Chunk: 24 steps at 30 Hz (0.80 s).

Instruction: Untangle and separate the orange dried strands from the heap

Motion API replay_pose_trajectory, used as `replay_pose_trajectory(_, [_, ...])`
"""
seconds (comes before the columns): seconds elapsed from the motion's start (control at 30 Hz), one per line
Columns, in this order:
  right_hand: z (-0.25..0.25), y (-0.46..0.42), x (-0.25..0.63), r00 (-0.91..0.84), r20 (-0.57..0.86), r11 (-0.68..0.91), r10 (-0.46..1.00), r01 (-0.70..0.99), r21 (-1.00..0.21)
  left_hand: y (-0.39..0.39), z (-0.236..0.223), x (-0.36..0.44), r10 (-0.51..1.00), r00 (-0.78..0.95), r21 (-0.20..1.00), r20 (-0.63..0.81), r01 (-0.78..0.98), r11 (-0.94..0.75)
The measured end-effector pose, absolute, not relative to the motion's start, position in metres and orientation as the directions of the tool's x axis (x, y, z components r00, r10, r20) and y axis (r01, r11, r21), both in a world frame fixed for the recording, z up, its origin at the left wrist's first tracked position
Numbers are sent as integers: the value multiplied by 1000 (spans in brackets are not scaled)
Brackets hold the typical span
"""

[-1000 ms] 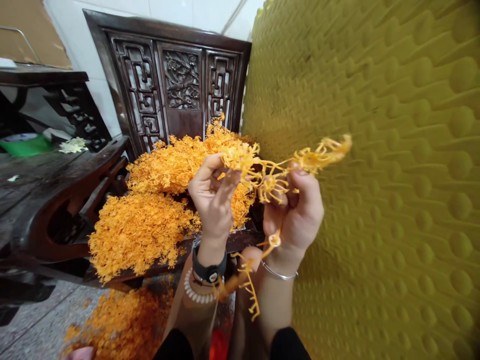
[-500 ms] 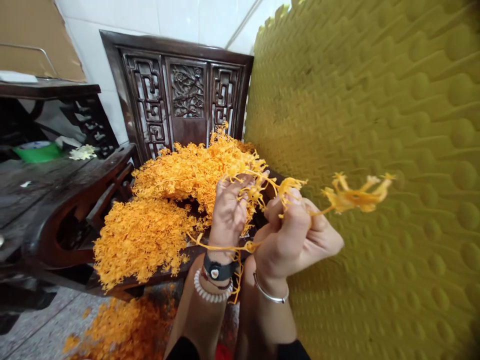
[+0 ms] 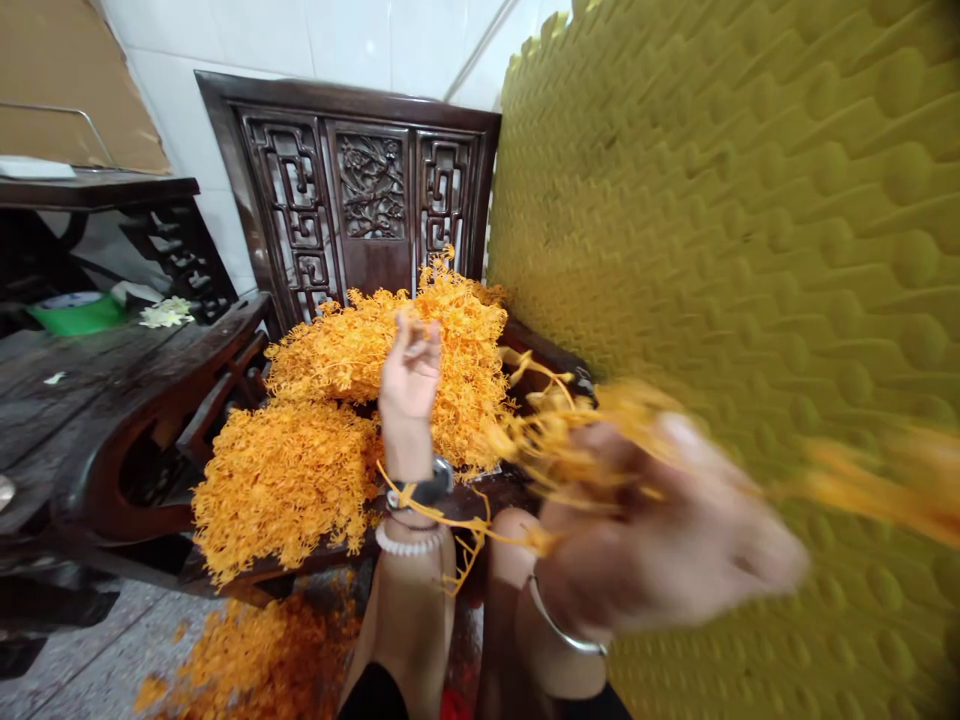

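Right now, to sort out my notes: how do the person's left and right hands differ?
The bare left hand stands upright and sharp, fingers loosely apart, above the fluffy orange heap; the bare right hand lies sideways, blurred, before the dimpled olive-yellow padding. The left wrist wears a black watch and white beaded bracelet; the right, a thin silver bangle. A thin orange strand links them.

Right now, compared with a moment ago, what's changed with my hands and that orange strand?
Your left hand has let go of the orange strand and opened, fingers apart. Your right hand, blurred, has swung right with the strand, which now runs across your left wrist. The orange heap and the carved dark wood panel stayed as they were.
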State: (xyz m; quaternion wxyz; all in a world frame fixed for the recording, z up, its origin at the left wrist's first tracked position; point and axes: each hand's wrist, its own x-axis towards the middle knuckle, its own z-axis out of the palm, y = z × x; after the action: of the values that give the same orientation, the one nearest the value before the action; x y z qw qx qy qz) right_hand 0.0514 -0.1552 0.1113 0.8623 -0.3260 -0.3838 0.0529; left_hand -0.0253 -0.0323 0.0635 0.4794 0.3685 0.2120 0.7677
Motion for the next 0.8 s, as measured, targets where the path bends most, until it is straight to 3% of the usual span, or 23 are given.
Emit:
replay_pose_trajectory(0.03, [114,-155,55,718,613,791,331,143,-595,-26,62,-34,895,-309,629,323,-636,-447])
replay_pose_trajectory(0.13, [119,-143,67,524,589,730,615,-96,-677,-28,64,-49,902,-334,537,275,-724,-432])
replay_pose_trajectory(0.23, [121,-124,75,305,493,579,815,-385,-718,-48,71,-48,926,-203,555,318,-752,-356])
replay_pose_trajectory(0.3, [122,-117,78,159,445,464,881,-467,-753,-59,75,-43,928,-162,589,335,-733,-341])
replay_pose_trajectory(0.63, [123,-117,80,-24,382,331,924,-449,-830,-75,81,-48,876,-293,669,382,-566,-481])
replay_pose_trajectory(0.8, [125,-120,81,-64,386,320,920,-447,-836,-94,90,-46,866,-224,749,446,-437,-498])
